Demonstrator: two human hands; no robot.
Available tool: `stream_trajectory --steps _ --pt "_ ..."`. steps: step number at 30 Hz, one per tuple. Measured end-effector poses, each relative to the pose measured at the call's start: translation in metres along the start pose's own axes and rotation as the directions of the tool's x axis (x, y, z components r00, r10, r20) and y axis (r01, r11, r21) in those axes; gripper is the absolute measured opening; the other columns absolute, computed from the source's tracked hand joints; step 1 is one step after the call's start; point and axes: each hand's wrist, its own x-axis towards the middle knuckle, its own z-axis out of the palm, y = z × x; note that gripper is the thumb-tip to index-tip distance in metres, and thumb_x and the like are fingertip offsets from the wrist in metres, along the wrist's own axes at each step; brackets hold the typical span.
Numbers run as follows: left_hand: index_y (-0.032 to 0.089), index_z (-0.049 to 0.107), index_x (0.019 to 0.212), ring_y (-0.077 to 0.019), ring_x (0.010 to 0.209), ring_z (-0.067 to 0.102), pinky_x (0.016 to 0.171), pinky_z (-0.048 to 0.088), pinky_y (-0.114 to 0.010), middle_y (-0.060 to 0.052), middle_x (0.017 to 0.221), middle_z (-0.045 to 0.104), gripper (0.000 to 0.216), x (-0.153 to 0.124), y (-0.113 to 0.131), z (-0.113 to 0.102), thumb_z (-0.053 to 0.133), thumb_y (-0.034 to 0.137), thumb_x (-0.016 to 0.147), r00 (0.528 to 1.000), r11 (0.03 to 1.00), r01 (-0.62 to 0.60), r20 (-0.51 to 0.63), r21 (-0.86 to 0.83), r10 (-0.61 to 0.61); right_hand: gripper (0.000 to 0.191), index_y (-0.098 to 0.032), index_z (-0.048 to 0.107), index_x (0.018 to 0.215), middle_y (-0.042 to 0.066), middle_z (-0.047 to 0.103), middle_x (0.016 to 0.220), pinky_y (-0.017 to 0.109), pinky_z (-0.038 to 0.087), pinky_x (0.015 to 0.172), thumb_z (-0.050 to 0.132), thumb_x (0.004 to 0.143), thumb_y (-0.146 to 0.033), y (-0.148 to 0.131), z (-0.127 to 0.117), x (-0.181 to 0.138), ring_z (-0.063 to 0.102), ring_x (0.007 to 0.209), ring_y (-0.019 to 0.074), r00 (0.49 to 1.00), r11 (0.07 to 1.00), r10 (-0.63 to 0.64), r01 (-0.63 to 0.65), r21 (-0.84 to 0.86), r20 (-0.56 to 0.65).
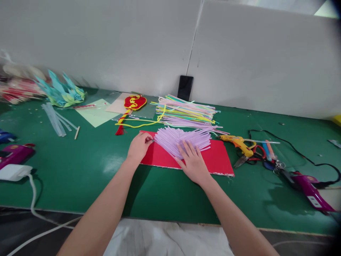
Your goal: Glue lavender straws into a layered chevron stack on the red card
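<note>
A fan-shaped bundle of pale purple straws [178, 138] lies on a red card sheet [218, 160] on the green table. My right hand [193, 161] lies flat on the straws, fingers stretched out and pressing down on their lower part. My left hand [139, 145] rests at the sheet's left end, its fingers curled and pinched at the left tip of the straw bundle.
A pile of coloured straws [186, 112] lies behind the sheet. A yellow glue gun [238, 142], scissors [252, 156] and a purple tool [310, 188] with a black cable lie to the right. A red and yellow tassel ornament [131, 106], clear sticks [54, 119] and blue-green paper shapes [62, 92] sit to the left.
</note>
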Motion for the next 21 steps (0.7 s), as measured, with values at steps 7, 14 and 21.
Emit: stream_trajectory --steps 7,14,21 --pt "0.019 0.061 0.077 -0.0175 0.073 0.059 0.069 0.044 -0.028 -0.002 0.081 0.059 0.006 0.0 0.0 0.001 0.061 0.013 0.08 1.0 1.0 0.007 -0.006 -0.021 -0.007 0.054 -0.02 0.038 0.142 0.01 0.029 0.152 0.05 0.02 0.112 0.035 0.095 -0.046 -0.002 -0.002 0.001 0.024 0.14 0.027 1.0 1.0 0.01 -0.009 -0.008 0.017" --pt "0.019 0.063 0.078 -0.0178 0.075 0.06 0.072 0.046 -0.028 -0.003 0.084 0.063 0.006 0.002 -0.003 -0.002 0.062 0.013 0.078 1.0 0.999 0.016 0.017 -0.051 -0.015 0.051 -0.023 0.043 0.139 0.009 0.033 0.15 0.051 0.021 0.112 0.039 0.094 -0.046 0.0 -0.006 0.0 0.027 0.139 0.0261 1.0 0.998 0.008 -0.008 0.059 0.0" --pt "0.021 0.064 0.075 -0.0178 0.079 0.063 0.077 0.048 -0.028 -0.001 0.084 0.069 0.004 0.002 -0.002 -0.009 0.066 0.017 0.077 0.993 0.993 0.015 0.117 -0.113 -0.002 0.034 -0.024 0.067 0.106 0.009 0.051 0.137 0.051 0.027 0.11 0.057 0.084 -0.048 0.007 -0.012 0.0 0.04 0.132 0.0257 0.996 0.958 0.013 0.012 0.288 -0.084"
